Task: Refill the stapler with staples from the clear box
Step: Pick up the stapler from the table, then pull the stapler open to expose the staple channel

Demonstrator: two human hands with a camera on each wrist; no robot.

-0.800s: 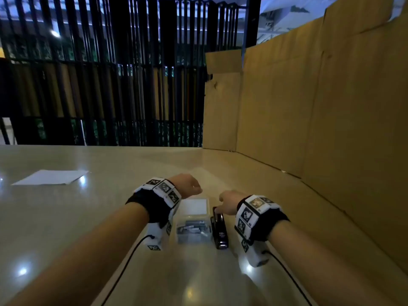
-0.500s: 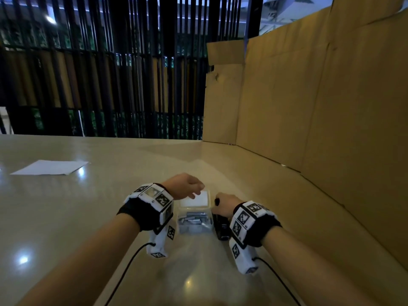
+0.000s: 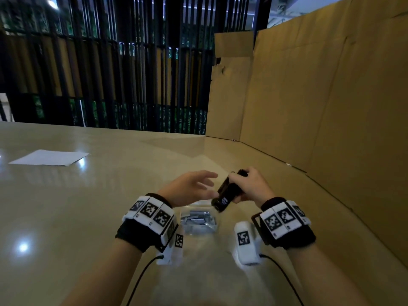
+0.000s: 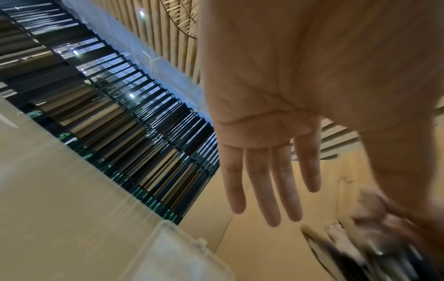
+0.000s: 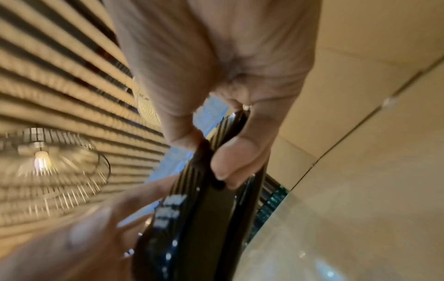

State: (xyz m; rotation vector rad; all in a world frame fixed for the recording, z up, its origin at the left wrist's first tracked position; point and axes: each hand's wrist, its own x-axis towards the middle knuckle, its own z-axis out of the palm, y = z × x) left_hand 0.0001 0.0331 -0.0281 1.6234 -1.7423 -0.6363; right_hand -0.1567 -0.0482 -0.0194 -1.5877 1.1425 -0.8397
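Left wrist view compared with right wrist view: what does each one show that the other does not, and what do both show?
Only the left wrist view shows the left hand's open palm with straight fingers holding nothing, and a corner of the clear box below it.

Only the right wrist view shows how the right hand grips the black stapler: thumb and fingers curled round its upper end. A hanging lamp also appears there.

Both show the stapler, blurred in the left wrist view, the beige table and the cardboard wall.
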